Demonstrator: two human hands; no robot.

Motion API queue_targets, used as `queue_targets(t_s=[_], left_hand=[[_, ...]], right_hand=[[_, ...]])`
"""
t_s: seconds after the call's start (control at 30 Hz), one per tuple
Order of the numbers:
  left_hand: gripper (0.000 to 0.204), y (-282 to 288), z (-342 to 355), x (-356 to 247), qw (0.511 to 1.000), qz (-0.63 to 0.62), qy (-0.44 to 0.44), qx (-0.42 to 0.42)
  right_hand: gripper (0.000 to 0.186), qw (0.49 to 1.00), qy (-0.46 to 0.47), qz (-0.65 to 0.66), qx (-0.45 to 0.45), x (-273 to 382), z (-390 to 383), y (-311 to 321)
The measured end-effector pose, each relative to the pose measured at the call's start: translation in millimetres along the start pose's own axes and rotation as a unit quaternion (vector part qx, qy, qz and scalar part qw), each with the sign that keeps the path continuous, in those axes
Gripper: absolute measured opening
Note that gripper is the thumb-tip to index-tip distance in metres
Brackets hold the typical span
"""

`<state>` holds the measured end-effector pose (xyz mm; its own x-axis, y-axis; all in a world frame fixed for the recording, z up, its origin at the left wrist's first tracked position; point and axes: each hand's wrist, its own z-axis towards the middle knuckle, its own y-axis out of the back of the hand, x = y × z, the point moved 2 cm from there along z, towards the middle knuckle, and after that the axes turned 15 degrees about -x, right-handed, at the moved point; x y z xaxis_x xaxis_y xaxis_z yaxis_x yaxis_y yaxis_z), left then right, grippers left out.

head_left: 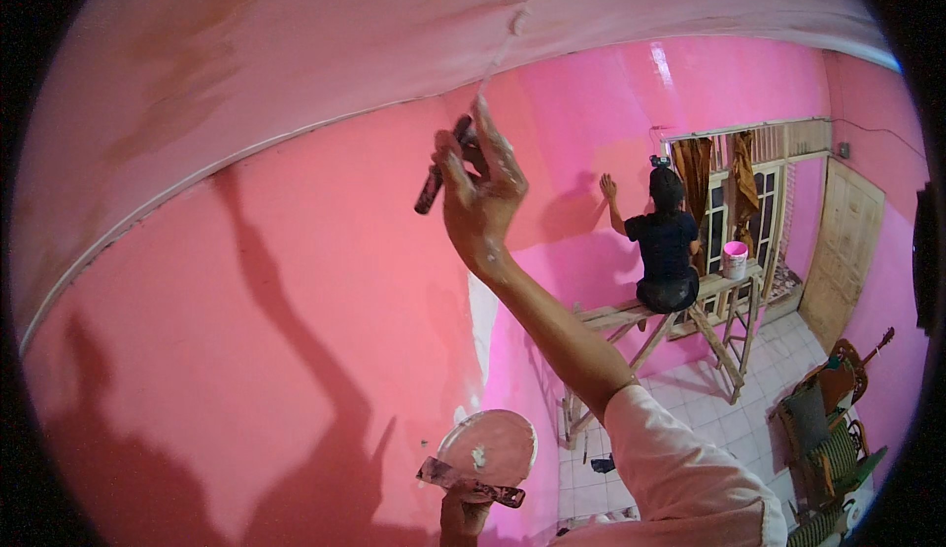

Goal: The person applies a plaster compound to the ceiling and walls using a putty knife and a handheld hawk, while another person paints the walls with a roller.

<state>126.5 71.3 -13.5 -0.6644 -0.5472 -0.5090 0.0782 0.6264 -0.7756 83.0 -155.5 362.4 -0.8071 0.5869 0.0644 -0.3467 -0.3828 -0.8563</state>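
My right hand (485, 187) is raised to the ceiling, its fingers smeared white and closed around a dark, narrow scraper-like tool (430, 188). My index finger stretches up to the near end of a whitish putty line (517, 23) on the ceiling. Low in front of the wall, my left hand (463, 519) holds up a round, shallow lid (507, 434) with a dab of white putty (479, 456) on it. A wide, stained scraper (471, 481) lies across the lid's near edge, at the fingers of that hand.
A person (670, 241) in dark clothes sits on a wooden scaffold bench (623, 313), one hand near the pink wall. Beside them stands a paint bucket (735, 259). Beyond are a curtained window (724, 192) and a wooden door (843, 251). Chairs (833, 429) crowd the lower right.
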Motion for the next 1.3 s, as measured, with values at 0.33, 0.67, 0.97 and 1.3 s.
queue_targets(t_s=[0.33, 0.67, 0.97, 1.3], left_hand=[[0.036, 5.4, 5.6, 8.1, 1.000, 0.000, 0.025, -0.008], [0.008, 23.7, 9.2, 10.3, 0.998, 0.025, -0.003, -0.056], [0.013, 47.3, 7.1, 8.0, 0.921, 0.297, -0.244, -0.060], [0.012, 48.6, 26.4, -0.8, 0.998, -0.050, -0.025, -0.031]], right_hand=[[0.042, 0.998, 0.064, -0.028, -0.009, -0.7, 49.1, 15.5], [0.045, 0.992, -0.037, -0.049, 0.114, -5.8, -2.8, 8.8], [0.044, 0.995, 0.085, 0.021, -0.054, -30.0, 8.9, -32.3], [0.048, 0.983, 0.145, 0.095, -0.062, -54.2, -1.8, -74.8]])
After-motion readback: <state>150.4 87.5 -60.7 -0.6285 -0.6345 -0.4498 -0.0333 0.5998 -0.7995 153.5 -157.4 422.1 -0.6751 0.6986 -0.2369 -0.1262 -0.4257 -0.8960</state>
